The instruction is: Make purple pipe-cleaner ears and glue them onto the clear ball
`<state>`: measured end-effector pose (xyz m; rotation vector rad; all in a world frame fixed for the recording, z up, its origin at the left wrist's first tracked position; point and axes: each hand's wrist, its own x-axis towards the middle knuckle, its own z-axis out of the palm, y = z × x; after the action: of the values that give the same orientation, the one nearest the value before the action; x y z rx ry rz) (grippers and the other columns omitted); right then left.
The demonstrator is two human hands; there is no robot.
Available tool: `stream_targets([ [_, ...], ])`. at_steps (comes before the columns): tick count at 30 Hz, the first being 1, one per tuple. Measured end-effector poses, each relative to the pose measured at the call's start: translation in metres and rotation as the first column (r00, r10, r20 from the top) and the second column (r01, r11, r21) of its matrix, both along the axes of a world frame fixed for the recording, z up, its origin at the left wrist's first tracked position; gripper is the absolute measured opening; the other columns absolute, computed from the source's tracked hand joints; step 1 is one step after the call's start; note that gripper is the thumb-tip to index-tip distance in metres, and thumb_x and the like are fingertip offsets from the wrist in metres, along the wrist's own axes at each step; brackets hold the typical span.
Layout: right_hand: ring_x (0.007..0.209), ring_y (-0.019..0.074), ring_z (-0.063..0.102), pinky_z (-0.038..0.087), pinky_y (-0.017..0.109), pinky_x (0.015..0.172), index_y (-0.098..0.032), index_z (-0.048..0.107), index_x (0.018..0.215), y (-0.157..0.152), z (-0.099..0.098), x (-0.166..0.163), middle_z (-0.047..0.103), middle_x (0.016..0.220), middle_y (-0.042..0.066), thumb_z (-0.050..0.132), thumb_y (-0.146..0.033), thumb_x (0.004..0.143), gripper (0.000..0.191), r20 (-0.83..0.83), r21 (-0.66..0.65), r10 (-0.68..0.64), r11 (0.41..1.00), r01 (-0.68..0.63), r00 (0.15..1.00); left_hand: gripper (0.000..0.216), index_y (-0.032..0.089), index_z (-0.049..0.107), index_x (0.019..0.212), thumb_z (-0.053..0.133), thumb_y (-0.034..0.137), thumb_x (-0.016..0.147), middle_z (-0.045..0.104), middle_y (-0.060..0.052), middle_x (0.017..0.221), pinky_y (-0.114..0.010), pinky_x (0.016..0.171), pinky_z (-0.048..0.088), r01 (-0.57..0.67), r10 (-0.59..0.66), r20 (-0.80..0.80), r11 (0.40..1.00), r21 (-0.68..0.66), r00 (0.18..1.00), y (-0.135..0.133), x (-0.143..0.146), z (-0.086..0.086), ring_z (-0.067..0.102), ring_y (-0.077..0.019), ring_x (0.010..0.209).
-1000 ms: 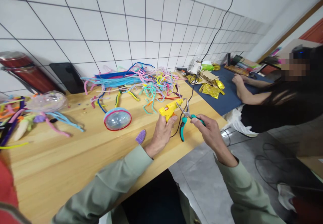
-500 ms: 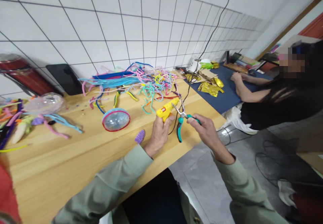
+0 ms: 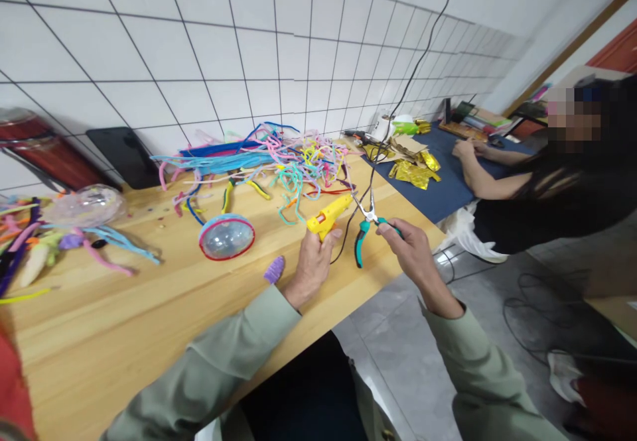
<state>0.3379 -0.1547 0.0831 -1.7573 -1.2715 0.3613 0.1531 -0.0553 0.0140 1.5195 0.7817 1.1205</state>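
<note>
My left hand (image 3: 313,262) is wrapped round a yellow hot glue gun (image 3: 329,217), its nozzle pointing up and right. In my right hand (image 3: 411,245) is one handle of a pair of long-nose pliers (image 3: 369,217) with teal and black grips. The other handle hangs free and the jaws are spread, close to the glue gun's nozzle; whether they touch it I cannot tell. A small purple fuzzy piece (image 3: 274,269) lies left of my left hand. Farther left sits a clear half-dome (image 3: 227,237) with a red and blue fuzzy rim.
A heap of colourful pipe cleaners (image 3: 298,156) lies along the wall, with yellow-handled pliers (image 3: 227,195) before it. A phone (image 3: 124,156) leans beside a red flask (image 3: 54,152). A black cord (image 3: 405,89) hangs down behind the pliers. At right, another person's arm (image 3: 490,179) rests on a dark blue table.
The pliers in my right hand have moved slightly right and up, and their jaws have spread wider. My left hand and the glue gun have barely moved.
</note>
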Motion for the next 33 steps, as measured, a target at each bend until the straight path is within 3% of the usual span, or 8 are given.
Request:
stream_targets([
  [6, 0.059, 0.0135, 0.039, 0.031, 0.03, 0.057, -0.023, 0.065, 0.073, -0.007, 0.008, -0.002, 0.045, 0.061, -0.004, 0.063, -0.055, 0.095, 0.04, -0.024, -0.055, 0.101, 0.993, -0.102, 0.995, 0.02, 0.023, 0.062, 0.104, 0.065, 0.043, 0.101, 0.068, -0.006, 0.1, -0.042, 0.093, 0.053, -0.035, 0.038, -0.036, 0.996, 0.082, 0.999, 0.005, -0.002, -0.002, 0.064, -0.0246, 0.096],
  [11, 0.059, 0.0137, 0.038, 0.029, 0.03, 0.056, -0.023, 0.065, 0.072, -0.008, 0.011, 0.003, 0.043, 0.06, -0.004, 0.064, -0.056, 0.093, 0.04, -0.013, -0.056, 0.052, 0.997, -0.052, 0.999, 0.015, 0.024, 0.059, 0.098, 0.064, 0.038, 0.098, 0.064, -0.002, 0.09, -0.036, 0.08, 0.05, -0.074, 0.082, -0.051, 0.988, 0.137, 0.995, 0.006, -0.003, -0.006, 0.059, -0.0206, 0.081],
  [19, 0.057, 0.0132, 0.033, 0.025, 0.03, 0.054, -0.022, 0.07, 0.075, -0.012, 0.015, 0.018, 0.036, 0.058, -0.005, 0.067, -0.058, 0.093, 0.041, -0.06, -0.109, 0.095, 0.989, -0.101, 0.994, 0.02, 0.026, 0.056, 0.096, 0.07, 0.04, 0.093, 0.061, -0.001, 0.088, -0.036, 0.08, 0.05, -0.09, 0.101, -0.06, 0.983, 0.161, 0.993, 0.008, -0.004, -0.011, 0.059, -0.0215, 0.081],
  [23, 0.055, 0.0129, 0.032, 0.025, 0.03, 0.054, -0.022, 0.069, 0.075, -0.015, 0.013, 0.018, 0.036, 0.057, -0.006, 0.067, -0.058, 0.092, 0.039, -0.07, -0.067, 0.025, 0.997, -0.03, 0.997, 0.022, 0.026, 0.056, 0.097, 0.066, 0.045, 0.096, 0.062, -0.002, 0.09, -0.037, 0.082, 0.049, -0.077, 0.081, -0.039, 0.992, 0.097, 0.996, 0.007, -0.001, -0.009, 0.059, -0.0217, 0.084],
  [30, 0.06, 0.0144, 0.047, 0.035, 0.03, 0.06, -0.023, 0.062, 0.077, -0.018, -0.004, -0.012, 0.051, 0.064, -0.003, 0.062, -0.05, 0.097, 0.034, 0.107, -0.019, 0.091, 0.996, -0.09, 0.99, 0.034, 0.024, 0.054, 0.101, 0.058, 0.058, 0.106, 0.059, 0.0, 0.085, -0.033, 0.072, 0.05, 0.142, -0.139, 0.047, 0.987, -0.071, 0.989, -0.005, -0.002, 0.003, 0.057, -0.0177, 0.076],
  [33, 0.059, 0.0143, 0.048, 0.037, 0.03, 0.061, -0.024, 0.063, 0.079, -0.013, -0.014, -0.017, 0.054, 0.064, -0.003, 0.061, -0.049, 0.098, 0.032, 0.151, -0.042, 0.122, 0.992, -0.117, 0.981, 0.045, 0.024, 0.054, 0.104, 0.059, 0.069, 0.104, 0.059, 0.0, 0.086, -0.032, 0.071, 0.051, 0.166, -0.158, 0.078, 0.98, -0.11, 0.984, -0.009, -0.002, 0.007, 0.057, -0.0166, 0.074],
])
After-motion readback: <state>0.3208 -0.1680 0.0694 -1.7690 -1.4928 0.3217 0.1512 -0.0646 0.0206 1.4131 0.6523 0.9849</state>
